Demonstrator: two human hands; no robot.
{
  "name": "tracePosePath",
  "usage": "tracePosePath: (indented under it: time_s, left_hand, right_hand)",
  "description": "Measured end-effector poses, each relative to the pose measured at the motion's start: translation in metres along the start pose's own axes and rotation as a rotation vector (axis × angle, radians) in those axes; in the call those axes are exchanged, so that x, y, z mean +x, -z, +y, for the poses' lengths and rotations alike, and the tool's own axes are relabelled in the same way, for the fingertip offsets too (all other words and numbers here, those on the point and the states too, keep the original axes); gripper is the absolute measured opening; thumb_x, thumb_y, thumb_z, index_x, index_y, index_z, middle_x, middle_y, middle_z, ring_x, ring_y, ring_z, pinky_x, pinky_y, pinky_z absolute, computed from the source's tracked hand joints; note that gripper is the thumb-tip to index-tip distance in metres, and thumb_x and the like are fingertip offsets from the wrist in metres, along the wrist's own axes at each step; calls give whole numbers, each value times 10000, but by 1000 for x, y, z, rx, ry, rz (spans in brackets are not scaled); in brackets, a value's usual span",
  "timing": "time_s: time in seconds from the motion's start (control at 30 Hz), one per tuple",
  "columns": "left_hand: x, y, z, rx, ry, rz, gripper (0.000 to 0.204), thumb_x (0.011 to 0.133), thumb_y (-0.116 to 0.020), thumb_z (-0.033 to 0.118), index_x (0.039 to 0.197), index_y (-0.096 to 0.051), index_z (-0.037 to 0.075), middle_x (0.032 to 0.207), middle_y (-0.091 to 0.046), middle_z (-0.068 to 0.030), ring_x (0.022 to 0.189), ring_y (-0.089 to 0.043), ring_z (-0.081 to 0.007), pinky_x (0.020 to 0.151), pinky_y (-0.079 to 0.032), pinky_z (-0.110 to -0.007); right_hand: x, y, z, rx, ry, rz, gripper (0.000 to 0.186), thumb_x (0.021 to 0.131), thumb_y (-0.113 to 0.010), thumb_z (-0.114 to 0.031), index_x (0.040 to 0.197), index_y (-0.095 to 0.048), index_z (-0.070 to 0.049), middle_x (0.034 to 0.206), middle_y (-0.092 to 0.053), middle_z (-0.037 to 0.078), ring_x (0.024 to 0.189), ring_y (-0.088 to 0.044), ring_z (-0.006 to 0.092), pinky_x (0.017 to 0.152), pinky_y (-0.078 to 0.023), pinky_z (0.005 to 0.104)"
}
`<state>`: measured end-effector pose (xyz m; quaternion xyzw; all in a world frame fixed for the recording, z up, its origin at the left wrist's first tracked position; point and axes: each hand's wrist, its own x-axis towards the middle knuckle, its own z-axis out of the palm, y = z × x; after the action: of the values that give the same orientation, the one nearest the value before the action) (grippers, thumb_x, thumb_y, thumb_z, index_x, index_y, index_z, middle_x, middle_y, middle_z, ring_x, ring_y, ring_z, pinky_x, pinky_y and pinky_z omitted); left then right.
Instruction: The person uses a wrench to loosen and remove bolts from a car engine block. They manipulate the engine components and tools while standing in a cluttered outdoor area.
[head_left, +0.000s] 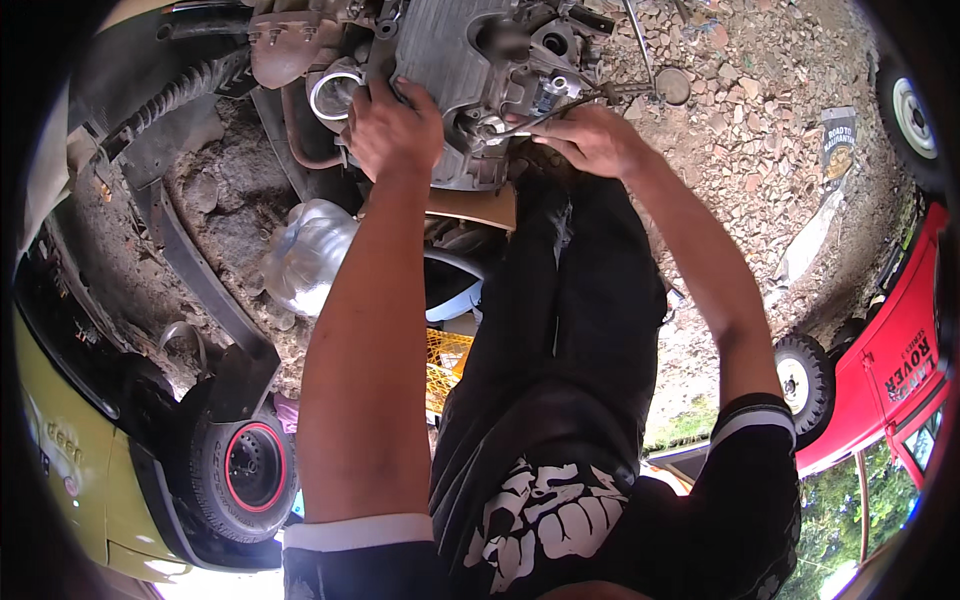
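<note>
Engine (440, 70), one, grey ribbed top cover: 12 o'clock of view.
Left hand (395, 130), bare: 7 o'clock of the cover's middle, at its edge, beside a pale metal ring (318, 100); fingers bent, grip on any part cannot be told.
Right hand (592, 140), bare: 4 o'clock of same, near a dark slender hose (577, 101); fingers stretched toward the engine, any grasp unclear.
Surroundings: clear plastic bottle (312, 250), between 9 and 10 o'clock of view; red-ringed wheel (255, 467), 8; red vehicle (870, 395), between 3 and 4; stony ground (725, 110), 2.
</note>
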<state>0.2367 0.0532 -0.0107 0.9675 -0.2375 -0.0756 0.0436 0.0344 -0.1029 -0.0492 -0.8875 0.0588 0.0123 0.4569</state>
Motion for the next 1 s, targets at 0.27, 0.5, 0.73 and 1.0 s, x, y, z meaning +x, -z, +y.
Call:
tracePosePath:
  time_s: [0.27, 0.5, 0.73, 1.0]
  left_hand:
    - [-1, -6, -1, 18, 18, 39, 440, 972, -423, 365, 1191, -646, 54, 1178, -643, -197, 1062, -626, -406, 932, -476, -510]
    - [-3, -4, -6, -1, 39, 46, 445, 972, -414, 372, 1200, -641, 64, 1201, -630, -186, 1103, -606, -395, 951, -468, -501]
    - [-3, -3, -4, -10, 71, 20, 453, 975, -417, 392, 1192, -647, 67, 1185, -635, -187, 1067, -624, -399, 932, -484, -500]
    - [-4, 0, -5, -21, 36, 69, 437, 972, -441, 385, 1186, -650, 66, 1158, -639, -197, 1048, -628, -409, 919, -490, -494]
  right_hand:
    - [-14, -35, -7, 55, -42, 251, 275, 902, -681, -172, 1175, -710, -175, 895, -721, 115, 743, -677, 330, 671, -552, 409]
    - [-10, -4, -11, 147, -147, 116, 239, 916, -670, -173, 1149, -715, -142, 944, -726, 127, 775, -682, 334, 690, -551, 392]
    - [-42, -74, -44, 537, -365, 450, 411, 968, -650, -158, 1366, -581, -85, 963, -697, 93, 722, -642, 127, 652, -514, 276]
    - [-23, -107, -134, 1218, -800, 593, 471, 1004, -604, -128, 1462, -492, -123, 944, -623, -23, 637, -436, 19, 556, -407, 197]
